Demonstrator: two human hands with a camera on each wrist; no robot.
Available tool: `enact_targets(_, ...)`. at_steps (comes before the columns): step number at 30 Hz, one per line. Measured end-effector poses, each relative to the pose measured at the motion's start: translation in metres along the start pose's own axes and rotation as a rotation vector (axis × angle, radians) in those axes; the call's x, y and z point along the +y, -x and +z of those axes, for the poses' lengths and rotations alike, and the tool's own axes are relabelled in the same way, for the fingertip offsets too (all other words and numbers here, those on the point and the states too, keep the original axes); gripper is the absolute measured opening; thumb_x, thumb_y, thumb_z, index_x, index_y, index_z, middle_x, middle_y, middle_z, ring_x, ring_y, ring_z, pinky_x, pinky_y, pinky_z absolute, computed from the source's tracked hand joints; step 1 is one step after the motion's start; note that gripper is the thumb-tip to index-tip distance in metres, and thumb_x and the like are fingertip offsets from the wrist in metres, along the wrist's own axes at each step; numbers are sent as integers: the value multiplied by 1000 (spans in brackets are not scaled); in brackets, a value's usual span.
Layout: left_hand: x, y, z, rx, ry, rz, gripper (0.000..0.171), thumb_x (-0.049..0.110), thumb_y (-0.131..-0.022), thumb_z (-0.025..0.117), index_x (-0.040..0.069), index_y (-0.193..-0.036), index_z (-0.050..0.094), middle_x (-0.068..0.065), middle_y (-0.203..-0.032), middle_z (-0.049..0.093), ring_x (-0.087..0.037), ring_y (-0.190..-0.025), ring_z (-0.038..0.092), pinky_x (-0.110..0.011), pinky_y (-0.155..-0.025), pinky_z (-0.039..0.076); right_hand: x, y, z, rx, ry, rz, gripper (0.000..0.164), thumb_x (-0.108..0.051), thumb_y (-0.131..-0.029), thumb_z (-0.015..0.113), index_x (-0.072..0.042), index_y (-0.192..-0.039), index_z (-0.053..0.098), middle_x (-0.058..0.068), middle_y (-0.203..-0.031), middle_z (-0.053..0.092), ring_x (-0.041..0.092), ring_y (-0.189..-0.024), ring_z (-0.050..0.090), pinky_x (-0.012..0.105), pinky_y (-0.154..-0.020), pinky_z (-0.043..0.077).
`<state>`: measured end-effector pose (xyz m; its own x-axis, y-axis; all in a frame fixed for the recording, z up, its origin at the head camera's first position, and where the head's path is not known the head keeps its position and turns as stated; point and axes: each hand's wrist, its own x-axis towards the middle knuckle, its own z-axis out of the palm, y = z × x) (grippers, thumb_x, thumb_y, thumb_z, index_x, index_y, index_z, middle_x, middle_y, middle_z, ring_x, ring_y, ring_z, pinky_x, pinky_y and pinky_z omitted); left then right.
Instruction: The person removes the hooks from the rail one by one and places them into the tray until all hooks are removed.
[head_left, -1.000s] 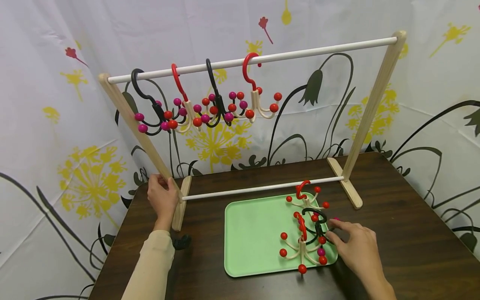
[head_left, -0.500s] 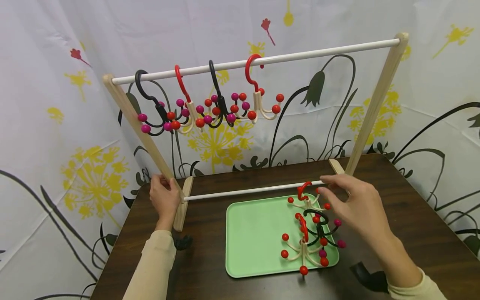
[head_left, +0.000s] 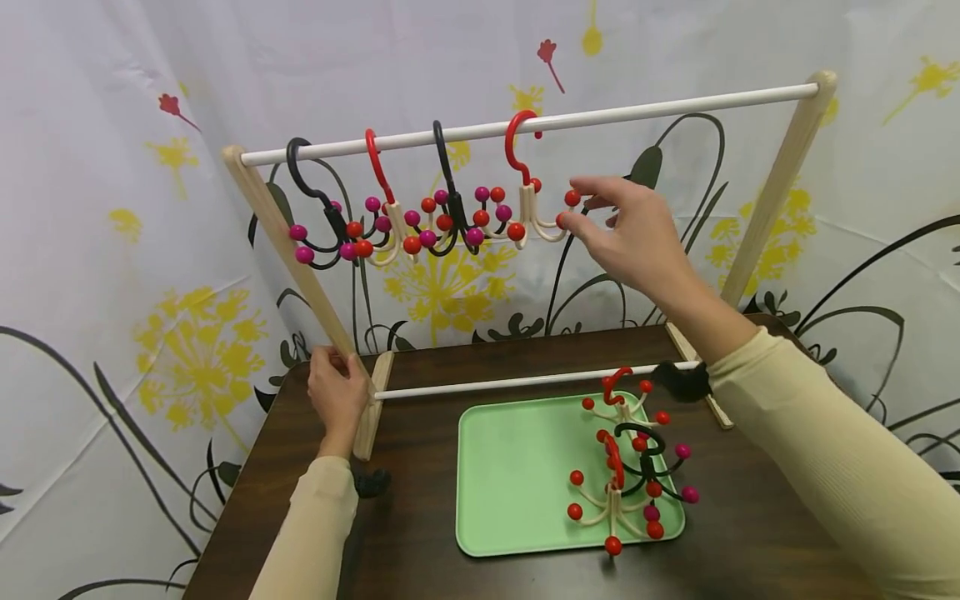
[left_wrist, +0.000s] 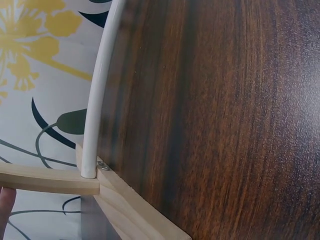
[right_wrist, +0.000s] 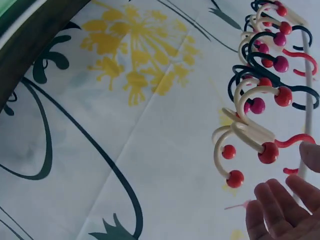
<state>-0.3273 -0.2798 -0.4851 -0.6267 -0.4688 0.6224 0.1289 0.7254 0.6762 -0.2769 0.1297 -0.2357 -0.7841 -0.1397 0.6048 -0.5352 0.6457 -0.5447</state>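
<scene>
My left hand (head_left: 339, 398) grips the lower part of the rack's left wooden post (head_left: 288, 258); in the left wrist view a fingertip (left_wrist: 6, 200) shows at the post. Up by the white rod (head_left: 675, 110), my right hand (head_left: 637, 237) is raised, thumb and fingers spread. It is nearest to a red-hooked cream hanger (head_left: 528, 204) with red ball tips, the rightmost of those on the rod. In the right wrist view the fingers (right_wrist: 275, 210) are apart from the ball tips. Left of it hang a black hanger (head_left: 454, 200), a red-hooked hanger (head_left: 394, 218) and another black hanger (head_left: 332, 218).
On the dark table (head_left: 412, 533) a green tray (head_left: 517, 475) carries two red-hooked hangers (head_left: 613, 492) and a black hanger (head_left: 647, 458) on its right side. A lower white rod (head_left: 480, 385) runs behind the tray. A patterned curtain (head_left: 210, 467) hangs behind.
My right hand has left the black hanger on the tray and risen to the hangers on the upper rod. My left hand stays on the post.
</scene>
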Motion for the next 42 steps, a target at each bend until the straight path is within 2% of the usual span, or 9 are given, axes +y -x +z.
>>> enact_targets(3, 2, -1, 0, -4, 6, 12, 19, 11, -89, 65, -1, -100, 54, -17, -90, 58, -37, -83, 58, -55, -75, 41, -7, -20, 6, -43, 41, 59, 45, -26, -94, 66, -8, -135, 60, 9, -123, 66, 23, -106, 62, 39, -81, 48)
enact_targets(7, 3, 0, -1, 1, 11, 4, 19, 9, -88, 65, -1, -99, 54, -18, -90, 58, -37, -83, 58, -56, -75, 41, -15, -39, 16, -147, 70, 105, 49, -30, -95, 62, -10, -140, 55, 9, -126, 65, 22, -105, 65, 37, -80, 52)
enact_targets(11, 3, 0, -2, -3, 3, -1, 19, 10, -87, 66, 0, -98, 55, -17, -90, 59, -37, -82, 58, -56, -74, 41, -18, -50, 24, -227, 69, 134, 52, -31, -96, 61, -9, -142, 51, 10, -123, 66, 24, -107, 64, 39, -84, 52)
enact_targets(16, 4, -2, -2, -7, 6, 6, 19, 10, -88, 66, 0, -99, 55, -17, -91, 59, -36, -83, 58, -56, -74, 41, -17, -57, 29, -258, 84, 183, 46, -33, -97, 59, -8, -136, 57, 10, -116, 69, 24, -106, 62, 40, -87, 48)
enact_targets(26, 3, -2, -2, -11, 0, -2, 19, 11, -89, 66, 1, -99, 54, -16, -92, 58, -36, -83, 59, -55, -74, 42, -11, -56, 29, -201, 218, 181, 41, -37, -97, 57, -11, -129, 64, 8, -109, 71, 24, -97, 61, 40, -77, 47)
enact_targets(37, 8, -2, -3, 6, 21, 6, 18, 9, -87, 66, 0, -99, 56, -18, -93, 59, -38, -84, 59, -56, -75, 42, -9, -57, 14, -149, 208, 167, 38, -36, -97, 57, -12, -124, 67, 7, -109, 71, 22, -99, 60, 39, -77, 47)
enact_targets(42, 8, -1, -3, 2, 35, 9, 18, 8, -87, 67, -1, -98, 56, -18, -91, 59, -36, -82, 58, -56, -74, 42, -7, -55, 4, -125, 167, 160, 34, -33, -97, 58, -11, -121, 69, 7, -105, 71, 20, -92, 63, 35, -75, 46)
